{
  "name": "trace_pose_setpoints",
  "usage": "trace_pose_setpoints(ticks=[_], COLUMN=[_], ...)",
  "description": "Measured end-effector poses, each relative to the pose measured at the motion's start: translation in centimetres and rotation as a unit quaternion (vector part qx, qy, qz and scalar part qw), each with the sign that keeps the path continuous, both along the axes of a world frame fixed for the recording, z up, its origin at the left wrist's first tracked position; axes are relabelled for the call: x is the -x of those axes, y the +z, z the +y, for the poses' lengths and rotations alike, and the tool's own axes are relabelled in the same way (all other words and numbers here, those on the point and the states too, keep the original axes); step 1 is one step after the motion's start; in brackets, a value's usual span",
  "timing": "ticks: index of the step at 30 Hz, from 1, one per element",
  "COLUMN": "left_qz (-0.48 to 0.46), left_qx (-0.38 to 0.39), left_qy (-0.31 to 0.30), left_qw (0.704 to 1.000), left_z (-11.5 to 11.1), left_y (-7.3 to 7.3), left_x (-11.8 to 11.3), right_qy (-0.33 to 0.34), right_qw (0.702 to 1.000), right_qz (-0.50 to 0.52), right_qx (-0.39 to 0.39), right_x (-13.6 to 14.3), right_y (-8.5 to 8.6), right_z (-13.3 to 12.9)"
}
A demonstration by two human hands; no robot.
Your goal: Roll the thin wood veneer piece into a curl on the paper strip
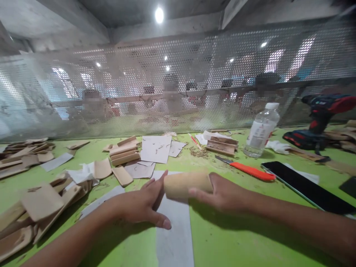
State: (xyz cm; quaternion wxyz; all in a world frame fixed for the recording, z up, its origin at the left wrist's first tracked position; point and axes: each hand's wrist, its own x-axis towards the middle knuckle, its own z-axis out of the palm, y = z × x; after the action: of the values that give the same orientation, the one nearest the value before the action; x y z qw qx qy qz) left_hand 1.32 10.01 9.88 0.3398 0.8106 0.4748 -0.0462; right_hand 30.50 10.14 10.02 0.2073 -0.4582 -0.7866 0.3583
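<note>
My right hand [226, 191] grips the right end of a short, pale, rounded bamboo piece [185, 184], thumb along its near side. The piece lies sideways just over a long sheet of white paper [175, 237] on the green table. My left hand [148, 204] is open beside the left end of the bamboo, over the paper's left edge. Its thumb points toward me and its fingers stretch forward; whether they touch the bamboo I cannot tell. An orange utility knife [251, 171] lies beyond my right hand, its blade pointing left.
Curved bamboo pieces [41, 202] are heaped at the left, with more bamboo strips [125, 150] and white paper squares [156, 148] ahead. At the right are a phone [306, 185], a plastic bottle [261, 131] and a cordless drill [319, 118]. A perforated metal screen [178, 100] closes the back.
</note>
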Motion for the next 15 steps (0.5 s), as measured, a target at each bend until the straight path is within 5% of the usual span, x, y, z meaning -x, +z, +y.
trace_pose_setpoints(ticks=[10,15], left_qz=[-0.001,0.012], left_qx=[-0.01,0.001], left_qy=[-0.003,0.004], left_qw=[1.0,1.0], left_z=[-0.2,-0.2], left_y=[0.1,0.3], left_x=[0.0,-0.3], right_qy=[-0.043,-0.089], right_qw=[0.998,0.995], right_qz=[0.035,-0.023], right_qx=[0.034,-0.048], right_x=[0.2,0.2], right_y=[-0.3,-0.8], right_z=[2.1,1.5])
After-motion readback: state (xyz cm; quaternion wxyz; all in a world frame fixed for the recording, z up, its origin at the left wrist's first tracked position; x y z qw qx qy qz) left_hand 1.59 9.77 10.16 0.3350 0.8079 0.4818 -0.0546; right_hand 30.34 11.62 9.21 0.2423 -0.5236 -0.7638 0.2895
